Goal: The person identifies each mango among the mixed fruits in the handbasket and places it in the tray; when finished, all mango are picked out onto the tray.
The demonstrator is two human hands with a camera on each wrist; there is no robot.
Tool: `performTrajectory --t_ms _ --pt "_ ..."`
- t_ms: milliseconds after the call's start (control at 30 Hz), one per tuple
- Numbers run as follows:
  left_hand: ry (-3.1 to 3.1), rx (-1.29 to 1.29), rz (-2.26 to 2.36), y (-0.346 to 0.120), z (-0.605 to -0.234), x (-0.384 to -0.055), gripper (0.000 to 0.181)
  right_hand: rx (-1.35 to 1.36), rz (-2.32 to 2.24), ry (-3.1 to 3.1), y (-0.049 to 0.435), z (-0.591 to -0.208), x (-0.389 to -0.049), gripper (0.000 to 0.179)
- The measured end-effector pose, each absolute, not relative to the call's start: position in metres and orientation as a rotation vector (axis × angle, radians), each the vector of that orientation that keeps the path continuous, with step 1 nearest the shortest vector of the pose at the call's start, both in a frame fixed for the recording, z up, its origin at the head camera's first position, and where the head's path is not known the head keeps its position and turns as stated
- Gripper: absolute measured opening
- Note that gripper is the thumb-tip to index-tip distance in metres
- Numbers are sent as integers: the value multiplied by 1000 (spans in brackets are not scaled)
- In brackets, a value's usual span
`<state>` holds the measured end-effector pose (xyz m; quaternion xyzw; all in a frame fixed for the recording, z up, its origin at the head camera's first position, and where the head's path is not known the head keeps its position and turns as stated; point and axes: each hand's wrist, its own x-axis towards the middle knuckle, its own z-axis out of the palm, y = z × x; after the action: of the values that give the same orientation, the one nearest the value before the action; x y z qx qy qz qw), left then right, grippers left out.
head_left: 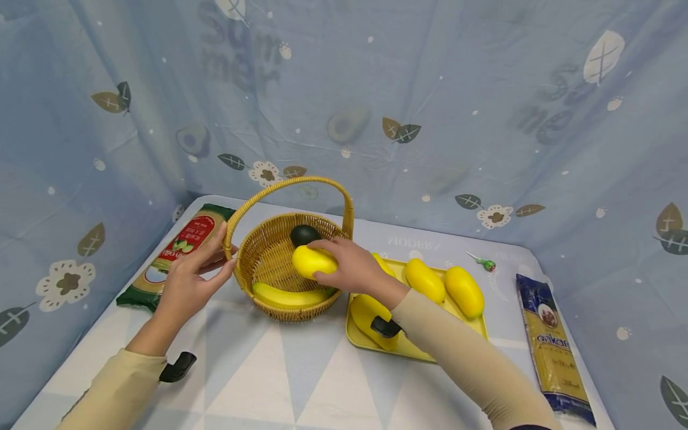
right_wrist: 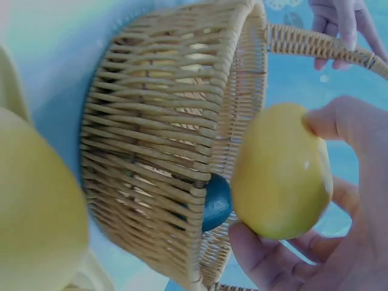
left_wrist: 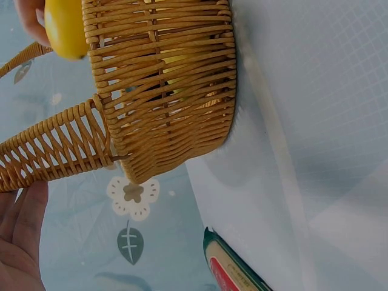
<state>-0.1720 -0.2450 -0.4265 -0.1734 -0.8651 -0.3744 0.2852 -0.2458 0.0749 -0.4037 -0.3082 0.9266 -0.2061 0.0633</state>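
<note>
A wicker basket (head_left: 292,313) with a tall arched handle (head_left: 301,179) stands on the table. My left hand (head_left: 188,280) pinches the left side of that handle between thumb and fingers, low down near the rim. Over the basket's right side, my right hand (head_left: 352,266) grips a yellow mango (head_left: 312,263), its thumb and fingers around it. The right wrist view has this mango (right_wrist: 282,173) right at the basket's opening. Inside the basket lie a banana (head_left: 290,297) along the near side and a dark green avocado (head_left: 304,235) toward the back.
Right of the basket, a yellow tray (head_left: 419,352) bears several mangoes (head_left: 464,291), partly hidden by my right arm. A green-and-red package (head_left: 188,242) lies at left. A pasta packet (head_left: 556,346) lies at far right, with a lollipop (head_left: 486,263) behind the tray. Patterned curtains surround the table.
</note>
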Motion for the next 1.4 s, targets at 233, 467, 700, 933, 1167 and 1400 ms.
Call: performTrajectory --t_ms 233,467,700,933,1167,1400 --pt "-2299 -463 -1016 -244 -425 -171 91 -864 -751 2849 101 -401 -228 60" --pt "-2317 -471 -1002 -245 -427 -172 92 -777 -782 2907 131 -399 -210 61" --pt "-2321 -474 -995 -244 -427 -173 92 -653 -822 2937 170 -400 -193 62" --pt "-2318 -466 -997 -245 -427 -173 93 -532 -793 3008 212 -412 -181 61" --pt "-2316 -472 -994 -245 -427 -173 94 -426 -849 3026 260 -423 -166 60" --pt "-2325 -461 -986 -245 -427 -173 94 -236 -837 3068 300 -430 -150 62"
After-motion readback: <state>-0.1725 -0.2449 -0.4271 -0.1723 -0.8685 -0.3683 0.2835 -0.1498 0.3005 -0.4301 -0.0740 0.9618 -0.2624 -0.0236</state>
